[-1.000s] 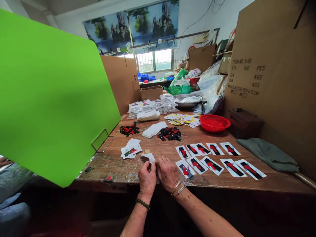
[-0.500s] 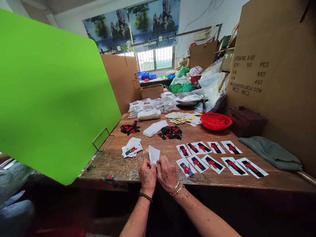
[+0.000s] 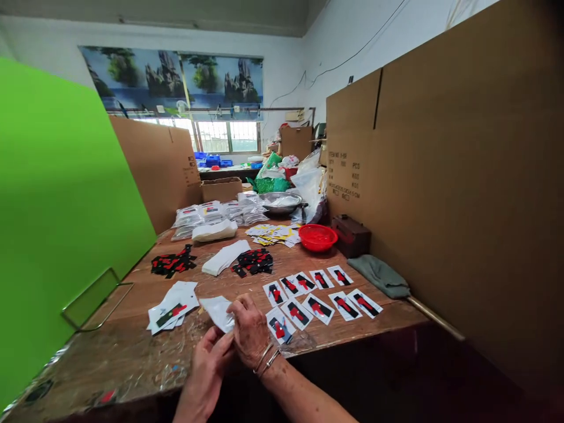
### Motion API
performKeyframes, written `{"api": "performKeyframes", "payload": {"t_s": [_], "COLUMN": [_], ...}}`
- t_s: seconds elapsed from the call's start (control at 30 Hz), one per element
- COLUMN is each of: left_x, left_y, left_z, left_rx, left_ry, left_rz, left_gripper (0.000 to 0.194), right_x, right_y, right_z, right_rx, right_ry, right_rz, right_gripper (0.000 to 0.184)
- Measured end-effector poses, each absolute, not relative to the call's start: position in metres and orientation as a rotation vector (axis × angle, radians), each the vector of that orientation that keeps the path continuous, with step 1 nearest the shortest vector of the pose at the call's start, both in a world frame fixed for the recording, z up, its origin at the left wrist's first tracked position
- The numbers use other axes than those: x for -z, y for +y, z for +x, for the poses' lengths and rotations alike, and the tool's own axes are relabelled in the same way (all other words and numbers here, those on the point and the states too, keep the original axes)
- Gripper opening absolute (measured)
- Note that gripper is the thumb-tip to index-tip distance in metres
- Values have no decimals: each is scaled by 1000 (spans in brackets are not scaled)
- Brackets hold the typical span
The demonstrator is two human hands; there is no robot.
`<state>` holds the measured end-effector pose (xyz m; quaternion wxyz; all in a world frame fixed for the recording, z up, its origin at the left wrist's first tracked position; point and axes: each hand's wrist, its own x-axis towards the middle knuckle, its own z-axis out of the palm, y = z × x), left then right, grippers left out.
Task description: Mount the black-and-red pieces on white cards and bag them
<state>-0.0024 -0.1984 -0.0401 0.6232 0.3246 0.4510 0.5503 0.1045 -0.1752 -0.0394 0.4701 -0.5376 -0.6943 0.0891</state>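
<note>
Between my two hands is a small white paper packet point(image 3: 217, 311), tilted toward the left above the table's front part. My left hand point(image 3: 207, 364) grips its lower edge from below, thumb on top. My right hand point(image 3: 250, 332) pinches the packet's right side, and its fingertips partly hide it. On the left lies a loose stack of white cards point(image 3: 178, 296), the top one bearing a black and red strip. To the right are two rows of white cards point(image 3: 299, 314), each with a black and red piece on it.
Behind are two piles of black and red strips point(image 3: 174, 261) point(image 3: 255, 261), a white paper stack point(image 3: 224, 257), yellow-white cards point(image 3: 273, 234), and a red basket point(image 3: 318, 237). A wire stand point(image 3: 94, 302) and green panel point(image 3: 66, 194) flank the left; cardboard point(image 3: 432, 176) walls the right.
The view has swung to the right and tilted up. My left hand has turned from knuckles up to thumb on top, and the packet now leans left with more of its face showing.
</note>
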Motion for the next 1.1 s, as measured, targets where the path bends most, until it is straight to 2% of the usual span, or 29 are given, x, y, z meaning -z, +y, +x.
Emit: {"api": "performKeyframes", "payload": {"t_s": [0.07,0.2,0.37,0.43,0.57,0.7,0.8,0.9,1.1], "left_x": [33,24,8,0,-6,0,5,5,8], "left_y": [-196,-188,-202,-209,-212,-203,-194,-186,-159], "left_z": [-6,-10,5,13,22,23,27,40,81], "left_rx": [-1237,-1257,-1298,-1336,-1396,-1426,-1390,-1257,-977], "left_ry": [824,773,710,769,930,1005,1027,976,851], "left_rz": [511,153,157,211,246,275,326,407,411], "left_gripper": [36,38,47,43,26,14,11,11,15], "right_x": [38,36,33,35,36,22,7,-2,10], "right_y": [-181,-192,-199,-204,-216,-202,-166,-124,-70], "right_z": [103,97,97,97,103,145,196,236,252], "right_rx": [-301,-381,-585,-624,-551,-544,-476,-300,-380], "right_ry": [-1631,-1509,-1322,-1310,-1383,-1836,-1993,-2108,-2310], "right_rz": [-1186,-1041,-1069,-1052,-1125,-1087,-1376,-1803,-1900], "right_gripper": [35,28,22,21,33,43,26,22,15]}}
